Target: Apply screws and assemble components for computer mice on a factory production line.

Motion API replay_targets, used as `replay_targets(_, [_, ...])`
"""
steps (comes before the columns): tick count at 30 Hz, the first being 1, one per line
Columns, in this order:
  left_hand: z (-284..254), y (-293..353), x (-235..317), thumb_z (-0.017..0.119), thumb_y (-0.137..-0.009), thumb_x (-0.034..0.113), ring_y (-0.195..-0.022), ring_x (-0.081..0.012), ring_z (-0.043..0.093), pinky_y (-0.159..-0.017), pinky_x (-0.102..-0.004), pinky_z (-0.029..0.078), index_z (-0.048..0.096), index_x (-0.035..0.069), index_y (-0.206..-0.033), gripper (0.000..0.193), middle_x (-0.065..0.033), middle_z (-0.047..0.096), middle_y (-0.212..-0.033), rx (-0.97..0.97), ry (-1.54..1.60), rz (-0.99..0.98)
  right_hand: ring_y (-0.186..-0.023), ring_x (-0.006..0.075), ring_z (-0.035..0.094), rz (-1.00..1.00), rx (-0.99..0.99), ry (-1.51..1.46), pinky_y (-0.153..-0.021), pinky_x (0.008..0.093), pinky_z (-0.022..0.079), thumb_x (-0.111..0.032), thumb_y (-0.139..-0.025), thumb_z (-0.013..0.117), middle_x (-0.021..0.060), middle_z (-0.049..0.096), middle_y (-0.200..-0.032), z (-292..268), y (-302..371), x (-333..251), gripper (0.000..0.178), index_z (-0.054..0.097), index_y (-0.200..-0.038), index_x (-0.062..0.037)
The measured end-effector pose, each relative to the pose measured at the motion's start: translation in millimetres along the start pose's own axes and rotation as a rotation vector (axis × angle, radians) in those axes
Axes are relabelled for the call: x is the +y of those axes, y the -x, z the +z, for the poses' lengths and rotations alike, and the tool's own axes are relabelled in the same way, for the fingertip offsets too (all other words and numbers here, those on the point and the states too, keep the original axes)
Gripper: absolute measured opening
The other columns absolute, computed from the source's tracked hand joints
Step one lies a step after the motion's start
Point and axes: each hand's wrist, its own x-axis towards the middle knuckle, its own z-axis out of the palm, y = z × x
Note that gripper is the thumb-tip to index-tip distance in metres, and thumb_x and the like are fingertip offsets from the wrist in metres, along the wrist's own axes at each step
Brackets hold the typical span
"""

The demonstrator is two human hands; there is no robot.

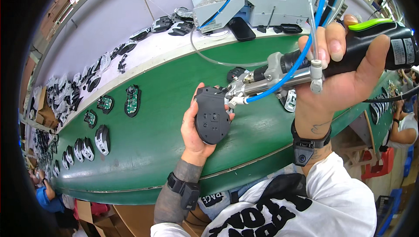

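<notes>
My left hand (197,132) is closed around a dark computer mouse (212,117), its underside turned up toward me. In my right hand (338,69) lies a black power screwdriver (362,47) with a green lever, gripped around its body. The metal nose of the screwdriver (257,87), with a blue air hose (288,80) joined to it, reaches the upper right edge of the mouse. Whether its tip touches a screw is hidden by the metal nose. Behind the nose, another dark mouse part (237,73) rests on the green belt (170,93).
Mouse bases with green circuit boards (132,100) and several grey-black mouse shells (102,139) sit on the belt at left. The white ledge (144,47) holds more shells and a phone (241,29). A screw feeder machine (275,5) stands behind. Other people work at both far sides.
</notes>
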Motion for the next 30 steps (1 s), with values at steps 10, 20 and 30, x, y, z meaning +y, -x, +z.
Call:
replay_targets(10, [2.1, 2.0, -1.7, 0.045, -0.09, 0.035, -0.093, -0.0266, 0.059, -0.08, -0.0462, 0.052, 0.028, 0.014, -0.139, 0.056, -0.0131, 0.051, -0.116, -0.008, -0.001, -0.058, -0.062, 0.017, 0.048, 0.01, -0.003, 0.02, -0.063, 0.0318, 0.041, -0.048, -0.091, 0.043, 0.0045, 0.051, -0.07, 5.6, 0.9, 6.9, 0.048, 0.049, -0.106, -0.0028])
replay_targets(20, [-2.9, -1.6, 3.8, 0.046, -0.09, 0.032, -0.09, -0.0243, 0.058, -0.075, -0.044, 0.053, 0.033, 0.011, -0.135, 0.051, -0.0117, 0.051, -0.114, -0.045, -0.024, -0.091, -0.064, 0.0163, 0.049, 0.033, -0.046, 0.026, -0.073, 0.0372, 0.047, -0.048, -0.091, 0.044, 0.0044, 0.051, -0.072, 0.8, 2.4, 2.7, 0.05, 0.049, -0.108, -0.0016])
replay_targets(30, [-6.0, -6.7, 23.8, 0.044, -0.09, 0.037, -0.09, -0.0244, 0.056, -0.079, -0.0451, 0.049, 0.042, 0.014, -0.127, 0.043, -0.0101, 0.05, -0.118, 0.209, 0.015, 0.084, -0.063, 0.0162, 0.048, 0.03, -0.014, 0.032, -0.064, 0.0306, 0.042, -0.048, -0.091, 0.043, 0.0038, 0.051, -0.072, 3.1, 1.8, 2.5, 0.049, 0.051, -0.106, -0.0018])
